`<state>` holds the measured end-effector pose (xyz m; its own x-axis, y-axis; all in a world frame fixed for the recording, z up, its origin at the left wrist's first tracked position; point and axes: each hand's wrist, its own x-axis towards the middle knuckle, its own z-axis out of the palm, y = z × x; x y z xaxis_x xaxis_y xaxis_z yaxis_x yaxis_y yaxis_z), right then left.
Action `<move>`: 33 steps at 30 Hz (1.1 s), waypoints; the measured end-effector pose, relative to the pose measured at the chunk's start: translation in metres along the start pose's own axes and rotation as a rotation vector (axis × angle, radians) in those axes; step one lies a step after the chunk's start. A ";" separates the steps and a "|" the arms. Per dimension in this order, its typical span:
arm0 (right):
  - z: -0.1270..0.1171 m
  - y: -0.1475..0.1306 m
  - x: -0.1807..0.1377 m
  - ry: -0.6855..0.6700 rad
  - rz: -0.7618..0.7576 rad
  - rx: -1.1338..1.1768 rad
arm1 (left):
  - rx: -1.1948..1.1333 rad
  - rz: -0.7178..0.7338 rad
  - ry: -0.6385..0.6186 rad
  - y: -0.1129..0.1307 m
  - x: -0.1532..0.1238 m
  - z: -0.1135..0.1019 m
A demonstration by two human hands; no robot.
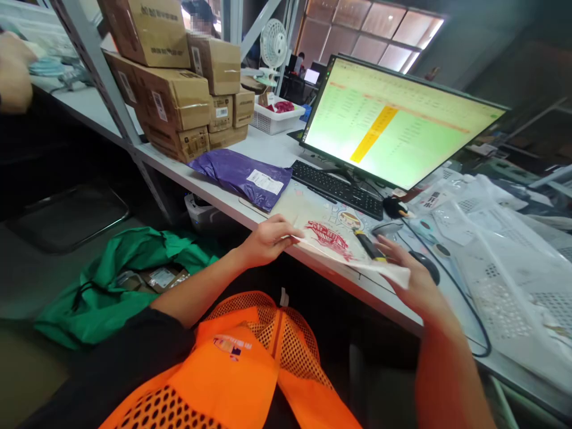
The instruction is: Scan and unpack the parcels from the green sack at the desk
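Between my hands, at the front edge of the table, is a thin pale packet [331, 239] with a dark red pattern; whether the red is printed on it or lies inside I cannot tell. My left hand [270, 241] pinches its left edge between thumb and fingers. At its right end is my right hand [410, 273], fingers curled behind the raised white corner, its thumb hidden. A black-and-yellow tool, apparently a utility knife [368, 244], lies beside the right fingers. Left of the packet rests a purple mailing bag [241, 174] with a white label.
A keyboard [338, 189] and tilted monitor [397, 122] stand behind the packet. Stacked cardboard boxes [172, 98] are at the back left. Clear plastic bags [487, 256], a mouse [424, 266] and a cable lie right. A green sack [111, 268] holds parcels below. Another person's hand [14, 71] shows far left.
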<state>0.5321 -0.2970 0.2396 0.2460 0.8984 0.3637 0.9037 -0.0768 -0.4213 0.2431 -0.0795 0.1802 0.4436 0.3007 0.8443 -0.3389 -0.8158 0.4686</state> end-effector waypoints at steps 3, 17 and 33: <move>-0.043 -0.039 -0.014 0.155 -0.071 -0.361 | 0.073 0.075 0.036 0.010 0.012 0.012; 0.036 -0.120 0.017 0.177 -0.493 -0.286 | 0.105 0.065 -0.049 0.040 0.023 0.039; -0.018 -0.034 -0.029 0.150 -0.146 -0.413 | 0.119 -0.386 0.172 0.004 0.002 0.007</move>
<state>0.5005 -0.3282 0.2586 0.1261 0.8423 0.5241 0.9891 -0.1472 -0.0014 0.2483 -0.0857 0.1819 0.3707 0.6647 0.6487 -0.0728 -0.6755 0.7337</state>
